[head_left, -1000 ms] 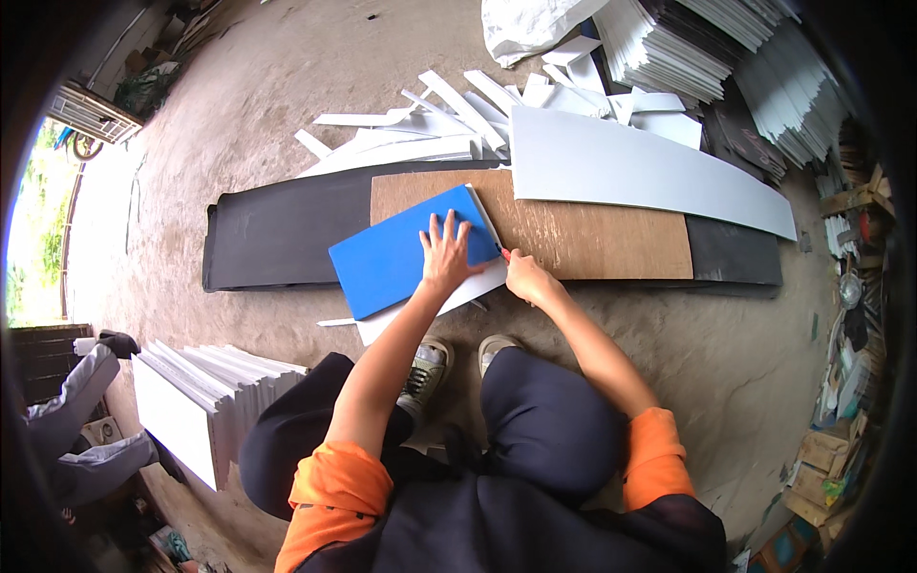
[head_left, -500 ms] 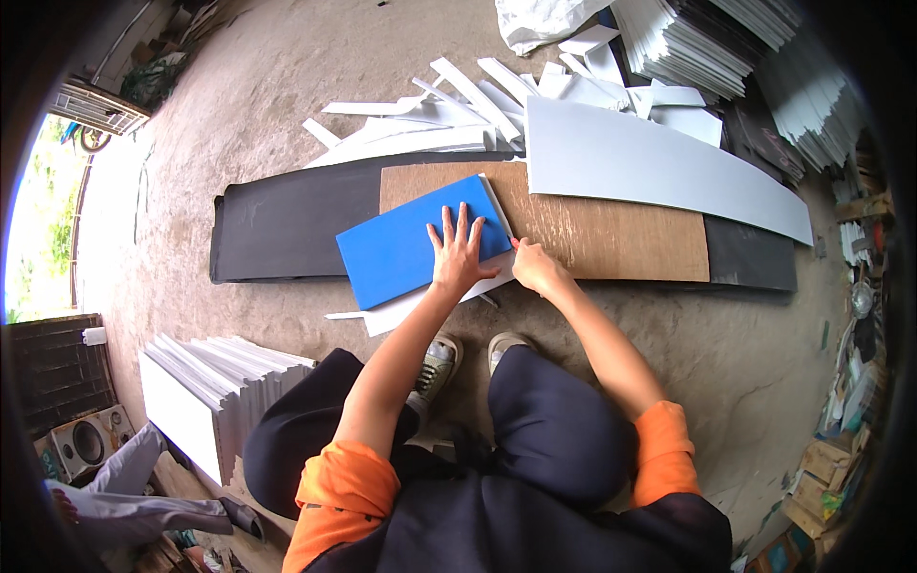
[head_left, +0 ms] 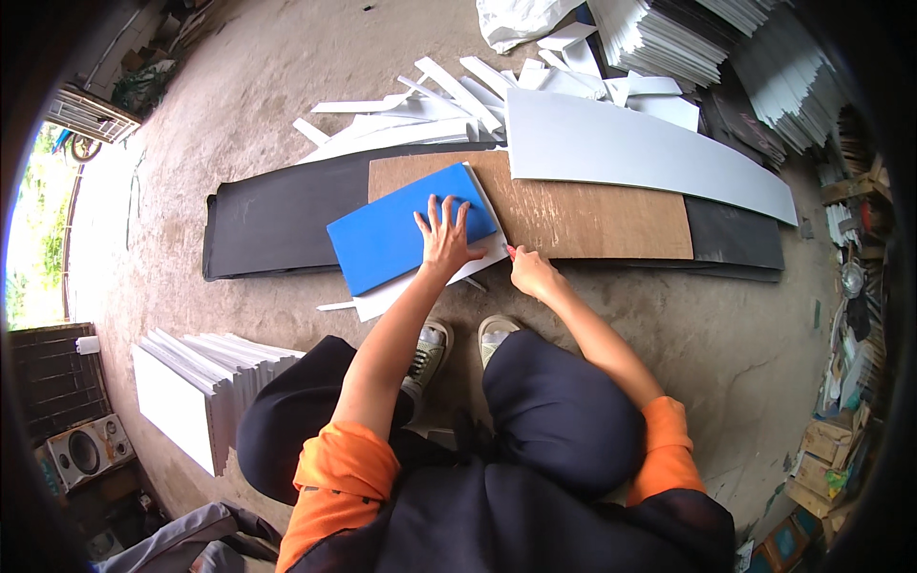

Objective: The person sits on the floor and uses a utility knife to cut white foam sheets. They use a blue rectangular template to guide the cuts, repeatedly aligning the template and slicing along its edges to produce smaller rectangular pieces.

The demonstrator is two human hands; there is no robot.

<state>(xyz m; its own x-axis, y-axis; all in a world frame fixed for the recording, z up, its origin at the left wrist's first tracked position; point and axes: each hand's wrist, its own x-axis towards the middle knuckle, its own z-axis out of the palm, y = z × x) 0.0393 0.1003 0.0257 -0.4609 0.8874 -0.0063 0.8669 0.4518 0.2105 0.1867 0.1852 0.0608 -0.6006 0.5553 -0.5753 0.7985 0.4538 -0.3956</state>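
1. While pressed flat by the left hand (head_left: 445, 232) – fingers spread – the blue panel (head_left: 406, 229) is kept on the brown board (head_left: 592, 215), long axis running left-right.
2. Right hand (head_left: 531, 273) – fingers curled round a small red-tipped cutter, just beside the panel's near-right corner.
3. White sheet (head_left: 420, 286) is seen under the panel.

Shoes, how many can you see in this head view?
2. The left shoe sits below the left hand, and the right shoe is beside it, below the right hand. Knees partly hide both.
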